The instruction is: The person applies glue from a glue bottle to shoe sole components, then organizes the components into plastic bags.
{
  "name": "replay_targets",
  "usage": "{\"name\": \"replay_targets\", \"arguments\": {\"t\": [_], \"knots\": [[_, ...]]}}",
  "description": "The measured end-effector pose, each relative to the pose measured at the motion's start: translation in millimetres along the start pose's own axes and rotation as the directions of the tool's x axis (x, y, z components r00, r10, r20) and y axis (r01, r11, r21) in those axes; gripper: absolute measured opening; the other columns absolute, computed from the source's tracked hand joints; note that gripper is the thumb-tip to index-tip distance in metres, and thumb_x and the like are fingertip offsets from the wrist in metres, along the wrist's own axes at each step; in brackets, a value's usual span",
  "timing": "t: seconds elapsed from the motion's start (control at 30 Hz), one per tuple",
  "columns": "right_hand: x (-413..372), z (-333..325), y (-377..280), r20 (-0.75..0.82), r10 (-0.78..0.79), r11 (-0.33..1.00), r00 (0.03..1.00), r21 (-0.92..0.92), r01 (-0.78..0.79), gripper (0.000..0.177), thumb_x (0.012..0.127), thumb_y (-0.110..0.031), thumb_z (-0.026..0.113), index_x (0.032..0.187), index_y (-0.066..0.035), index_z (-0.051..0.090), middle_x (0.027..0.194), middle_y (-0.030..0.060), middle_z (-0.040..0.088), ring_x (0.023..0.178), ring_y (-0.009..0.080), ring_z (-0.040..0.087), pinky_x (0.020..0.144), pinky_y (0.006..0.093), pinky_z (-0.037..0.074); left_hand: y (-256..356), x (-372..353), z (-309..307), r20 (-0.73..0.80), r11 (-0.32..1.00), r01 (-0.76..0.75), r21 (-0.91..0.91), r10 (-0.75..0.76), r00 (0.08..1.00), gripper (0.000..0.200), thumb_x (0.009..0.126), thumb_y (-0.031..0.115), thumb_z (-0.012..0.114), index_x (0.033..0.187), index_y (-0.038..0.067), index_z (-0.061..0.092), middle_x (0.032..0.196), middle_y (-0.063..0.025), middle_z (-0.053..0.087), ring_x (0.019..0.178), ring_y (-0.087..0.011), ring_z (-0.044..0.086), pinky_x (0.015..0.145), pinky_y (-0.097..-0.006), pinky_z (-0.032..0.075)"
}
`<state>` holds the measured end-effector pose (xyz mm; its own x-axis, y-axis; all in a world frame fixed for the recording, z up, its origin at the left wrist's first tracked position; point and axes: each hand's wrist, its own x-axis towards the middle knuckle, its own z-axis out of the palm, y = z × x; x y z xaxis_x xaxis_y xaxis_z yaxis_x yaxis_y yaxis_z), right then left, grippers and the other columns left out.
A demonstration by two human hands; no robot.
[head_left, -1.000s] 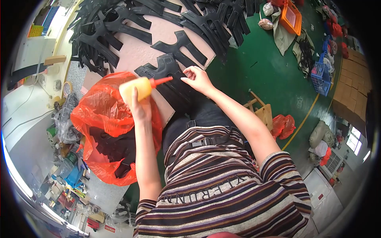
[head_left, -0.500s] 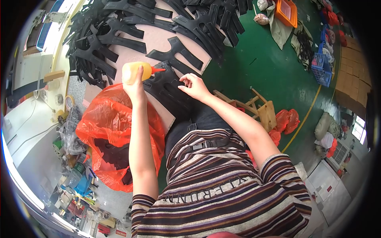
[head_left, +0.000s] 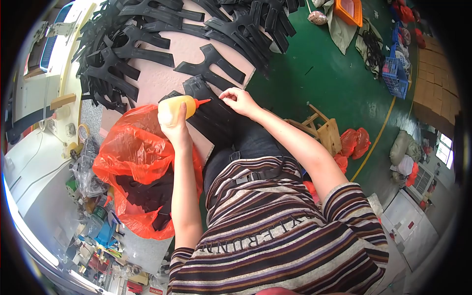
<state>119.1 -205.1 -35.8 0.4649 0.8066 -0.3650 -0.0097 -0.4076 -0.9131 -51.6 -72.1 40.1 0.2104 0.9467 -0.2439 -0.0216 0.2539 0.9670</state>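
My left hand (head_left: 175, 129) is wrapped round a squeeze bottle (head_left: 169, 109) of yellowish liquid, tilted on its side, with its red nozzle pointing right. Below the nozzle lies a black Y-shaped piece (head_left: 209, 120) on the near edge of the board, reaching over my lap. My right hand (head_left: 241, 102) is just right of the nozzle tip, its thumb and fingers drawn together above the black piece's edge. Whatever those fingers pinch, if anything, is too small to make out. Another black forked piece (head_left: 211, 64) lies flat beyond both hands.
Many black pieces (head_left: 103, 69) are heaped along the far side of the pinkish board (head_left: 155, 73). A red plastic bag (head_left: 130, 160) holding dark scraps stands left of my left arm. To the right are a wooden stool (head_left: 327, 135), an orange basket (head_left: 348, 12) and a blue crate (head_left: 395, 78).
The bottle has moved right and down, so its nozzle is now closer to my right hand. My right hand has stayed nearly in place; the view has shifted slightly.
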Motion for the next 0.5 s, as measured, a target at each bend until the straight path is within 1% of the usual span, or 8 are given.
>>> {"name": "replay_targets", "arguments": {"t": [0.1,0.2,0.33,0.4,0.43,0.47,0.5], "knots": [[0,0,-4,0.005,0.037,0.999,0.999,0.009,-0.037,0.017,0.087,-0.012,0.066,0.102,-0.007,0.073,0.082,-0.0026,0.063,0.068,0.005,0.051,0.065,0.0231,0.046,-6,-5,1,0.01,1.0,0.009,-0.002,-0.009,1.0,0.043,0.08,0.009,0.082,0.114,0.001,0.057,0.107,-0.0064,0.063,0.097,-0.0143,0.061,0.089,-0.0301,0.049],[3,-3,-11,-0.009,0.091,0.996,0.996,-0.007,-0.091,0.015,0.085,-0.012,0.066,0.096,-0.004,0.073,0.086,0.0025,0.066,0.072,0.0084,0.059,0.07,0.0249,0.05,-10,-23,3,0.045,0.997,-0.008,0.078,0.005,0.999,0.044,0.079,0.011,0.083,0.113,0.0,0.058,0.105,-0.0065,0.063,0.096,-0.0149,0.061,0.089,-0.03,0.049],[11,-2,-4,-0.025,0.058,0.997,0.998,0.054,-0.056,0.016,0.086,-0.016,0.069,0.095,-0.003,0.073,0.085,0.0033,0.068,0.073,0.0086,0.061,0.069,0.0256,0.051,-13,-52,5,0.131,0.987,0.027,0.159,-0.048,0.99,0.04,0.079,0.014,0.084,0.108,0.0,0.06,0.102,-0.0078,0.065,0.093,-0.0151,0.063,0.086,-0.0295,0.05],[13,-2,-3,-0.022,0.046,0.997,0.999,0.068,-0.044,0.017,0.086,-0.018,0.07,0.095,-0.003,0.073,0.085,0.0035,0.068,0.074,0.0086,0.061,0.069,0.0259,0.051,-14,-65,7,0.161,0.982,0.079,0.17,-0.106,0.981,0.04,0.078,0.013,0.084,0.107,0.0,0.06,0.1,-0.008,0.066,0.091,-0.0148,0.063,0.085,-0.0297,0.05],[13,-3,-3,-0.029,0.038,0.998,0.999,0.045,-0.037,0.018,0.086,-0.019,0.071,0.095,-0.003,0.073,0.084,0.0039,0.067,0.073,0.0092,0.061,0.069,0.0264,0.051,-16,-70,7,0.165,0.978,0.099,0.185,-0.131,0.978,0.041,0.078,0.014,0.084,0.107,0.0,0.06,0.099,-0.0079,0.066,0.09,-0.0147,0.063,0.085,-0.0298,0.05],[14,-2,-3,-0.035,0.03,0.999,0.999,0.023,-0.029,0.019,0.085,-0.02,0.072,0.095,-0.003,0.073,0.084,0.0042,0.067,0.073,0.0098,0.061,0.068,0.0269,0.051,-19,-75,5,0.167,0.977,0.106,0.184,-0.137,0.976,0.035,0.081,0.011,0.08,0.108,0.0,0.06,0.102,-0.0081,0.066,0.091,-0.0142,0.062,0.084,-0.0288,0.05],[16,-2,-5,-0.038,0.017,1.0,0.999,0.001,-0.017,0.02,0.084,-0.021,0.073,0.094,-0.003,0.073,0.083,0.0046,0.066,0.072,0.0105,0.061,0.068,0.0273,0.052,-15,-77,1,0.167,0.983,0.156,0.092,-0.17,0.971,0.033,0.083,0.009,0.078,0.108,0.001,0.059,0.103,-0.008,0.065,0.092,-0.0144,0.062,0.084,-0.0292,0.05]]}}
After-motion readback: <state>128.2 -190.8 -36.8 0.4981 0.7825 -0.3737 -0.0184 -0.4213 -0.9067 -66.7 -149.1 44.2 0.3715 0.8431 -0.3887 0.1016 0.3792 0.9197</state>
